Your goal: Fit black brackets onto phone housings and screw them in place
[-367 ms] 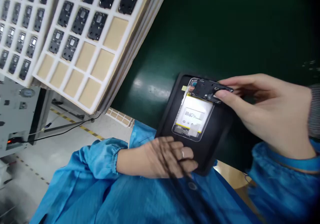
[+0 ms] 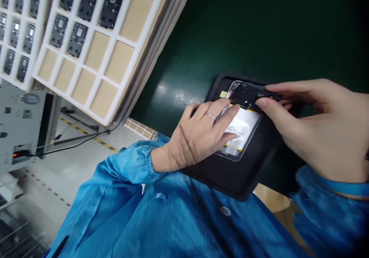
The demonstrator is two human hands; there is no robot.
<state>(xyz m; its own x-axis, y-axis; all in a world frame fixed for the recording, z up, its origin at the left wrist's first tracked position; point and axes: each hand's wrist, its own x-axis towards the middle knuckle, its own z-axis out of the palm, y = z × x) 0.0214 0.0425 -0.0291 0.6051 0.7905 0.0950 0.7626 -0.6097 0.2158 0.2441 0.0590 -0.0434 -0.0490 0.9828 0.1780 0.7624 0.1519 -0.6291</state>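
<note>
A phone with its back off (image 2: 240, 129) lies in a black holder tray (image 2: 230, 173) on the dark green table. Its white battery with a yellow edge shows. My right hand (image 2: 314, 131) pinches a small black cover part (image 2: 250, 94) between thumb and fingers and holds it over the phone's top end. My left hand (image 2: 198, 135) lies on the phone with fingers stretched flat across the battery, a ring on one finger. Both arms wear blue sleeves.
A stack of white foam trays (image 2: 95, 58) stands at the upper left, some pockets holding black parts, several pockets bare. A grey machine cabinet (image 2: 20, 127) with cables stands at the left over the floor. The green table (image 2: 245, 27) stretches behind.
My left hand has moved from the tray's near edge up onto the phone's battery. My right hand still holds the black part at the phone's top. The view shifted slightly.
</note>
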